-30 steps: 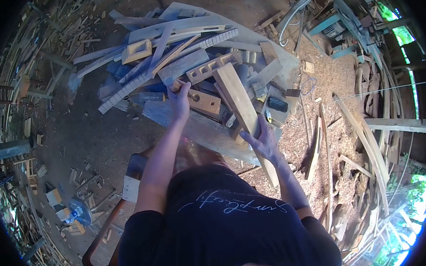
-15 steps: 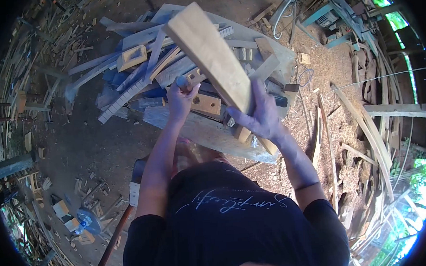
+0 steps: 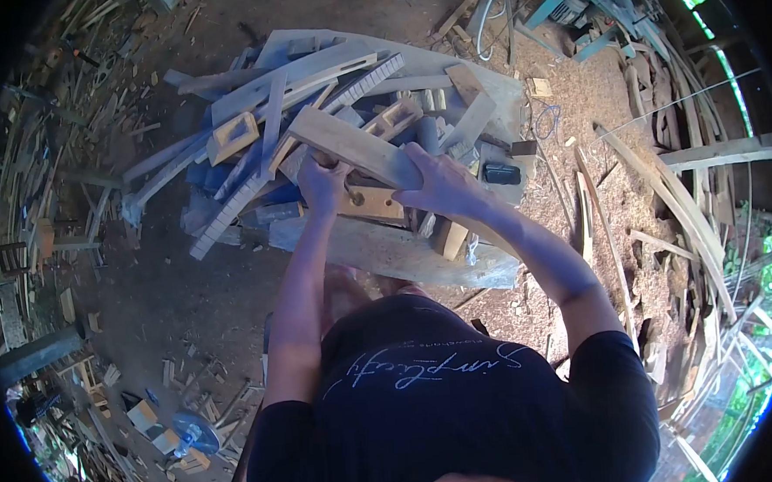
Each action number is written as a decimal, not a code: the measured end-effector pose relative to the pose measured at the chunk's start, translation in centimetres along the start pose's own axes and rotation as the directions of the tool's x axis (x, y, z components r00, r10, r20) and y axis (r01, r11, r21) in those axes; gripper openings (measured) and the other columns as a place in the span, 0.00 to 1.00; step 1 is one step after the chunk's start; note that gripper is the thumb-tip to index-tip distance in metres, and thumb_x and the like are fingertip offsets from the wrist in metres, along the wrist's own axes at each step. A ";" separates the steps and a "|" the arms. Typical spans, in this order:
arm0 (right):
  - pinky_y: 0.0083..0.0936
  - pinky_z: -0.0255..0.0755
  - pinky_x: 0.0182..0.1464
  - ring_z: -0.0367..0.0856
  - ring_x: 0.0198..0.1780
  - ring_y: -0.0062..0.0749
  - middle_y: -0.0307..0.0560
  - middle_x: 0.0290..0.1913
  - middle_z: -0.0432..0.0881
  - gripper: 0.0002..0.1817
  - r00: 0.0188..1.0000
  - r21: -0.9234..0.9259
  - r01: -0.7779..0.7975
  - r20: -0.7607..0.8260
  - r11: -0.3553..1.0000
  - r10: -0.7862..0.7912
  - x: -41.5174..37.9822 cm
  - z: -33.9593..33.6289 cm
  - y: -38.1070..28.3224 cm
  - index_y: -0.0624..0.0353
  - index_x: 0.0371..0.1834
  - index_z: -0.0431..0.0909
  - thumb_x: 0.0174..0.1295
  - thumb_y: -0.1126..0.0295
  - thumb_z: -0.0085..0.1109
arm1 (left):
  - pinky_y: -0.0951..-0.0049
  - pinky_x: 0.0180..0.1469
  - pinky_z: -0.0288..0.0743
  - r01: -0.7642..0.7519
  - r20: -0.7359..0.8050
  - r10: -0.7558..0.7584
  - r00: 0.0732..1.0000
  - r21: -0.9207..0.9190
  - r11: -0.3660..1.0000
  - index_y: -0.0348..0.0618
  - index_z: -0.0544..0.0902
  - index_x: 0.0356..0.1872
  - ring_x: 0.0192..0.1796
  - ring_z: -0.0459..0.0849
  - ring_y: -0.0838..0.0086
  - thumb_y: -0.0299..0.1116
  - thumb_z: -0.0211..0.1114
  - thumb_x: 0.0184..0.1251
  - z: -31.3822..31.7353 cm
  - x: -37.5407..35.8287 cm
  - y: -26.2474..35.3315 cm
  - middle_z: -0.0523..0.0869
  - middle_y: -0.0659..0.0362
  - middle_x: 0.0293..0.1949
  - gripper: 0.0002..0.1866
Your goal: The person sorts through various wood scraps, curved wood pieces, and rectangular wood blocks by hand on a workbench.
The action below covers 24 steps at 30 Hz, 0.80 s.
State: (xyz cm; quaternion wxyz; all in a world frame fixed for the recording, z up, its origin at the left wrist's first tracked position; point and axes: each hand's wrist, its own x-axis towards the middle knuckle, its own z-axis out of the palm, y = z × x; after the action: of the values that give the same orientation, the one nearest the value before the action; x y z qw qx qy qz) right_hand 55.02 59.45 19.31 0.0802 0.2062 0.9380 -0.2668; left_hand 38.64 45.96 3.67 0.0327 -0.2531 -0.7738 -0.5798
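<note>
My right hand (image 3: 444, 184) grips one end of a thick wooden board (image 3: 350, 145), which is tilted over the workpieces. The board's far end lies over my left hand (image 3: 322, 185). My left hand is closed around an upright tool handle whose round top showed earlier; the board now hides most of it. Just below the board, beside my left hand, is a wooden block with holes (image 3: 374, 203). Another slotted wooden block (image 3: 395, 116) lies behind the board. A wooden frame piece (image 3: 233, 137) rests to the left.
Several planks and a marked strip (image 3: 236, 205) are piled on a large worktop slab (image 3: 378, 254). A dark case (image 3: 501, 173) sits at its right. Shavings (image 3: 575, 100) cover the ground on the right, near long timber offcuts (image 3: 664, 209) and a teal machine (image 3: 575, 13).
The board in my right hand has swung down and left, from raised to low over my left hand. My left hand stays closed in nearly the same place.
</note>
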 end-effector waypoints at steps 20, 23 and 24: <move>0.45 0.79 0.47 0.85 0.43 0.57 0.63 0.41 0.81 0.36 0.972 0.228 0.226 -0.115 0.947 -0.205 -1.1 -2.9 -4.2 0.61 0.58 0.64 0.54 0.53 0.70 | 0.76 0.47 0.80 0.317 0.215 -0.258 0.942 -0.314 0.895 0.32 0.78 0.50 0.44 0.87 0.75 0.22 0.71 0.59 -3.5 -1.9 2.1 0.86 0.54 0.43 0.18; 0.41 0.79 0.46 0.86 0.41 0.57 0.63 0.39 0.83 0.37 0.898 0.262 0.420 -0.259 0.869 -0.356 -1.4 -3.4 -5.2 0.60 0.61 0.62 0.53 0.56 0.71 | 0.75 0.46 0.81 0.162 0.049 -0.155 0.987 -0.283 0.945 0.33 0.79 0.52 0.44 0.87 0.74 0.22 0.72 0.57 -2.8 -2.4 1.1 0.87 0.54 0.44 0.20; 0.41 0.79 0.46 0.85 0.41 0.57 0.63 0.39 0.82 0.37 0.916 0.250 0.392 -0.194 0.885 -0.351 -1.3 -3.2 -5.0 0.60 0.61 0.62 0.53 0.56 0.71 | 0.74 0.45 0.81 0.070 0.025 -0.067 0.997 -0.133 0.989 0.34 0.79 0.52 0.44 0.88 0.72 0.24 0.72 0.57 -2.7 -2.5 0.6 0.87 0.53 0.44 0.20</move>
State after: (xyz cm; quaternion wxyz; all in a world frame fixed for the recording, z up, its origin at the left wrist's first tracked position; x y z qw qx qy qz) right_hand 53.90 56.80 24.70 -0.0703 0.0503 0.9152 -0.3935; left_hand 40.42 42.69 4.25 -0.0124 -0.2340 -0.7417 -0.6285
